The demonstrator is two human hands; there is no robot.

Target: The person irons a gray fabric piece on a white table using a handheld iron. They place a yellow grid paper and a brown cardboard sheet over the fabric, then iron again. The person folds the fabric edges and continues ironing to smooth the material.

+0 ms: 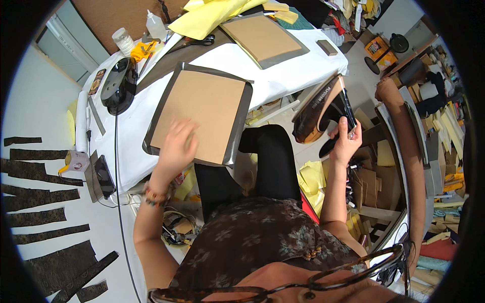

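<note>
My left hand (pixel 180 142) is over the lower left of a tan cardboard panel (pixel 212 102), fingers slightly curled and a little blurred; whether it touches the board is unclear. A dark, shiny sheet (pixel 244 104) borders the panel and is curled up at some edges. Off to the right, beyond the table edge, my right hand (pixel 346 140) grips the handle of a clothes iron (pixel 312 110), held tilted with its tip towards the top of the view. A second tan panel (pixel 261 38) on a dark sheet lies at the table's far side.
The white-covered table (pixel 280 81) holds a black glossy appliance base (pixel 119 85), scissors (pixel 204 41), a squeeze bottle (pixel 155 25), a small block (pixel 327 47) and yellow sheets (pixel 212 17). A black cable (pixel 116 163) crosses the left side, near dark strips (pixel 38 217). Shelves of scraps stand right.
</note>
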